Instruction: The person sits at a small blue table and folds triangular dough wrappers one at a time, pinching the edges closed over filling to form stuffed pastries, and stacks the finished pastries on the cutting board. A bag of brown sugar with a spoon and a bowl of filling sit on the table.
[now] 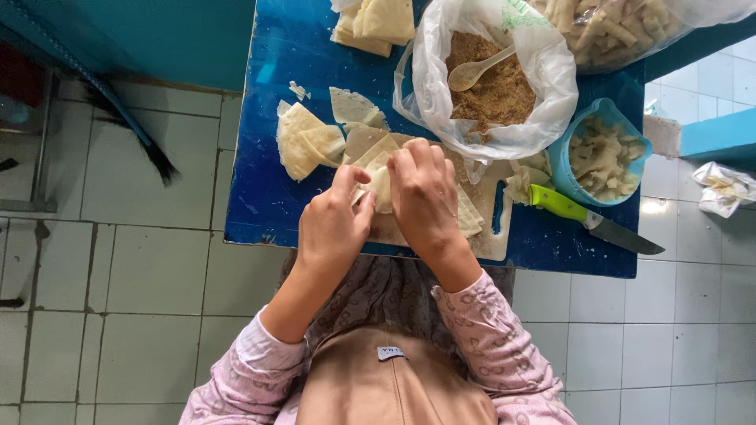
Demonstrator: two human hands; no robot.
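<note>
My left hand (335,224) and my right hand (425,197) meet over a pale wooden cutting board (492,236) on a blue table (268,181). Both pinch a thin cream dough sheet (381,187) between their fingertips; my hands hide most of it. More flat dough sheets (305,142) lie spread just beyond my left hand, partly on the board. A white plastic bag (543,71) of brown crumbly filling (496,90) stands beyond my right hand, with a wooden spoon (476,71) resting in it.
A green-handled knife (587,220) lies right of the board. A blue bowl (571,169) holds pale chopped pieces. A dough stack (374,24) and a clear bag of pale sticks (622,27) sit at the table's far edge. A dark broom (118,114) and crumpled paper (724,189) lie on the tiled floor.
</note>
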